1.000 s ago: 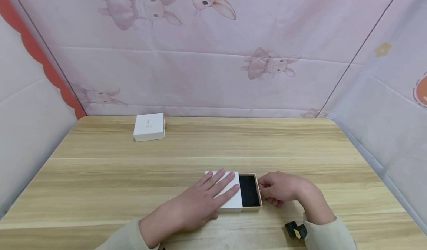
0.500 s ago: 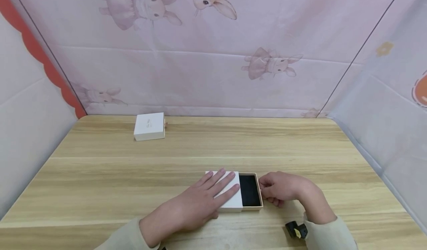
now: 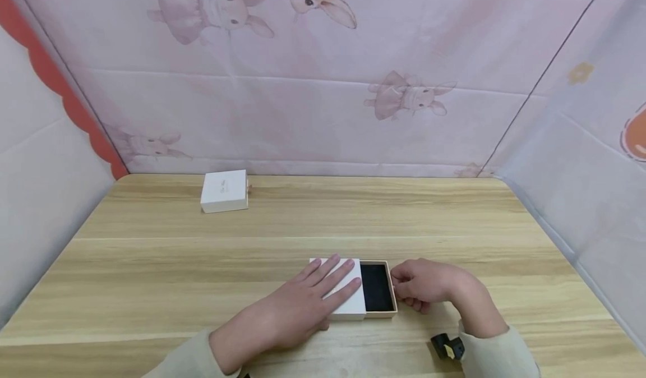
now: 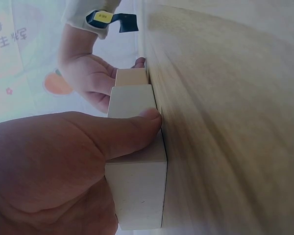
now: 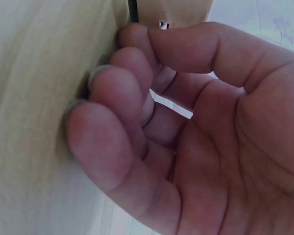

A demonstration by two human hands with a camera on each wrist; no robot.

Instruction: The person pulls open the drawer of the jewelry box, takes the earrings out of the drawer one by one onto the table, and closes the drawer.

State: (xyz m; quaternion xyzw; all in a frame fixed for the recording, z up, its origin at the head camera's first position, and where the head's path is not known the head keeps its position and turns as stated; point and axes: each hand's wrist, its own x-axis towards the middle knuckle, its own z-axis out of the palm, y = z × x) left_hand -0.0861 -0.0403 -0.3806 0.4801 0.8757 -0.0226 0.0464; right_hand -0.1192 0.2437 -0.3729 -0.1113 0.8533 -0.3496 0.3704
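A white sliding drawer box [image 3: 351, 305] lies on the table, its drawer [image 3: 375, 288] partly out to the right and lined in black. My left hand [image 3: 303, 305] rests across the white sleeve with fingers straight and spread on top. In the left wrist view, the thumb [image 4: 132, 134] presses along the near side wall. At the drawer's right end, my right hand [image 3: 429, 281] pinches the small ribbon pull tab between thumb and forefinger. That tab is mostly hidden by the fingertips; the right wrist view shows the cream drawer front [image 5: 181, 12] right beside them.
A second white box [image 3: 224, 190] with a ribbon tab on its right side stands at the table's back left. The wooden table [image 3: 227, 266] meets a bunny-print cloth [image 3: 303, 125] behind. A black clip-like device [image 3: 447, 347] sits by the right cuff.
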